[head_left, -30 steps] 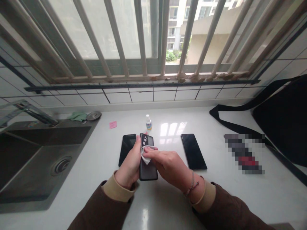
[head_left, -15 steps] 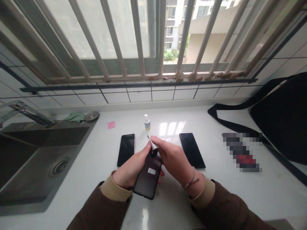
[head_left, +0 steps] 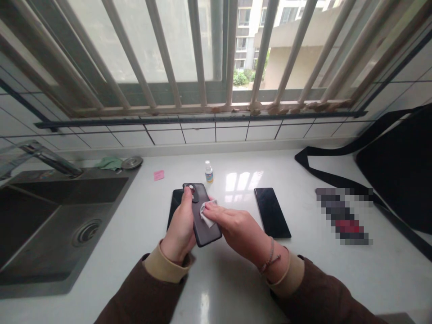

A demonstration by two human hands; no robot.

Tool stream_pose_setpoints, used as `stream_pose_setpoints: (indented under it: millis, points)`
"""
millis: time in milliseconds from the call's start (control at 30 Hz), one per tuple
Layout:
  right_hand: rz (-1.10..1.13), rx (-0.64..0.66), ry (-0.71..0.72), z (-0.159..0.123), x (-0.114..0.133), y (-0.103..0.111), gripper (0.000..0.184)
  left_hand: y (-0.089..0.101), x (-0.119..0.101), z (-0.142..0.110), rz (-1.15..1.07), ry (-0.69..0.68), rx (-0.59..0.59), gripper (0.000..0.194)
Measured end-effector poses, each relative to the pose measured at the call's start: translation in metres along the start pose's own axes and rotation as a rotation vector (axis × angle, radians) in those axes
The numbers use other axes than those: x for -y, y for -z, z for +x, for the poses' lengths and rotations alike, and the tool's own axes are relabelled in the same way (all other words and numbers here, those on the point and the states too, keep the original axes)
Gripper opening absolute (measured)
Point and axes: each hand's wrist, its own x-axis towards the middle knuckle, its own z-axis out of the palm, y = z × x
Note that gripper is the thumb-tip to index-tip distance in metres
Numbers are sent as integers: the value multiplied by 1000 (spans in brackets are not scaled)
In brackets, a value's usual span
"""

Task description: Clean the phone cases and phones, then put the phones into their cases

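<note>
The left hand grips a dark-cased smartphone at centre, tilted above the white counter, its fingers curled closed around the phone and the thumb on the case back. The right hand lies across the phone, its fingers extended and pressing a white cloth against the case back. A black phone lies partly hidden at 10 o'clock, a second black phone at 3 o'clock, a small bottle at 12 o'clock, and a steel sink at 9 o'clock.

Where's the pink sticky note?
In the head view, the pink sticky note sits on the countertop, left of a small bottle, right of the steel sink.
</note>
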Motion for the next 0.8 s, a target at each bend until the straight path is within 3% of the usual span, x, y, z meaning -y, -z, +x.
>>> stream_pose_setpoints:
  millis: [167, 267, 367, 433, 500, 567, 700, 800]
  points:
    - [222, 29, 73, 1, 21, -3, 41, 5, -8, 1, 66, -233, -191, 72]
    - [456, 31, 60, 3, 30, 2, 41, 6, -15, 0, 52, -282, -232, 75]
    - [546, -136, -93, 4, 28, 9, 51, 6, -19, -1, -16, -295, -172, 72]
    - [461, -325, -210, 4, 22, 12, 53, 5, -18, 0, -32, -268, -124, 67]
    - [353, -426, -262, 4, 17, 12, 52, 4, -13, 0, -18, -229, -89, 65]
    - [276, -360, -211, 3, 15, 8, 50, 3, -8, -1, -16, -211, -47, 66]
    - [116, -78, 56, 4, 18, 0, 42, 3, -4, -3, -47, -228, -35, 73]
    - [26, -17, 101, 4, 20, 0, 41, 5, -6, -2, -78, -295, -76, 78]
